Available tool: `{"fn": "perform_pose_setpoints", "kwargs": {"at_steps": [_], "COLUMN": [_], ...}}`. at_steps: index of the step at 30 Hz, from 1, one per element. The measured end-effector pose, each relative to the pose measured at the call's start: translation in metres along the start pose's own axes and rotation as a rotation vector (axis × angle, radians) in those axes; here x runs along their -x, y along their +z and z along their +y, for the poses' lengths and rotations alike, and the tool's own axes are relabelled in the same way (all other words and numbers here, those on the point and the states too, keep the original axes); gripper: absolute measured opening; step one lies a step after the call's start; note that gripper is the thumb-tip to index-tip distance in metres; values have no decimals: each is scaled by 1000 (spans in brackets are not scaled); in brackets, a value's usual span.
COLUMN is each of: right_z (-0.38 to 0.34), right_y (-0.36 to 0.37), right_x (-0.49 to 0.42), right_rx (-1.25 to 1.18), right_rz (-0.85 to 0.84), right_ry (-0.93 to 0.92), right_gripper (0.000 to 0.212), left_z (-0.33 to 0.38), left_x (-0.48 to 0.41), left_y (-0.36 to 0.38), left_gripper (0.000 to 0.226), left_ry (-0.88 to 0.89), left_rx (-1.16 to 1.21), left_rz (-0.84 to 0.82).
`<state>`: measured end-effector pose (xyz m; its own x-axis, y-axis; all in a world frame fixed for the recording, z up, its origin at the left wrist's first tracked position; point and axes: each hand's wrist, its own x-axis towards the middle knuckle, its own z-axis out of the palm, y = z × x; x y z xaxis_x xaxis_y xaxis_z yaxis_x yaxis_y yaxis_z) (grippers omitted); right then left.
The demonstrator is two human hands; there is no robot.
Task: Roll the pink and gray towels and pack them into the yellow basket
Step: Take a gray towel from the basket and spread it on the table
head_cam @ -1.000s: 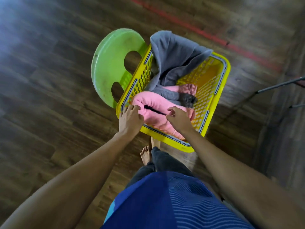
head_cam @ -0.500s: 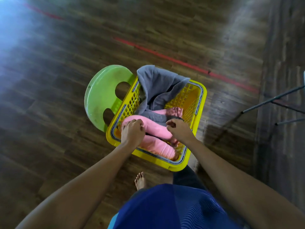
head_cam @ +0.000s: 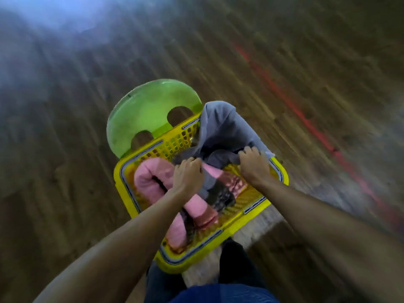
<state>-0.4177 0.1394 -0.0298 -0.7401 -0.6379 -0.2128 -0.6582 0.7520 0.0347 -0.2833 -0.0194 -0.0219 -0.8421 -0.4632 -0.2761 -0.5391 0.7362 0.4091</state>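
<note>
The yellow basket [head_cam: 122, 171] sits on a green stool below me. A rolled pink towel [head_cam: 150, 176] lies along its near left side, partly under my left forearm. The gray towel [head_cam: 220, 127] hangs loosely over the basket's far rim and spills inside. My left hand [head_cam: 188, 173] is closed on a lower fold of the gray towel near the basket's middle. My right hand [head_cam: 253, 167] grips the same towel's edge at the right rim. More pink cloth [head_cam: 231, 182] shows between my hands. The frame is motion-blurred.
A green round stool [head_cam: 148, 110] with two cut-out holes carries the basket. Dark wood floor surrounds it, with a red line [head_cam: 306, 119] running diagonally at the right. My legs and blue shirt [head_cam: 218, 294] are at the bottom.
Both hands left the rolled pink towel and moved farther into the basket, closing on the gray towel. The camera swung, so the basket now appears lower and turned.
</note>
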Motion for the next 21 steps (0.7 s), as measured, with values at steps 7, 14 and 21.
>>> {"fn": "perform_pose_setpoints", "kwargs": {"at_steps": [7,14,21], "right_z": [64,80,85], "right_y": [15,19,-1], "right_x": [-12,-14,-8], "right_rx": [105,-92,-565], "right_rz": [1,-2,-86], "right_ry": [-167,-204,0], "right_gripper": [23,4,7], "left_z": [69,98,121], "left_x": [6,-13,-49], "left_y": [33,54,77], "left_gripper": [20,20,27], "left_ry": [-82,-76,65], "left_rx": [23,83,144], "left_rz": [-43,-52,-58]}}
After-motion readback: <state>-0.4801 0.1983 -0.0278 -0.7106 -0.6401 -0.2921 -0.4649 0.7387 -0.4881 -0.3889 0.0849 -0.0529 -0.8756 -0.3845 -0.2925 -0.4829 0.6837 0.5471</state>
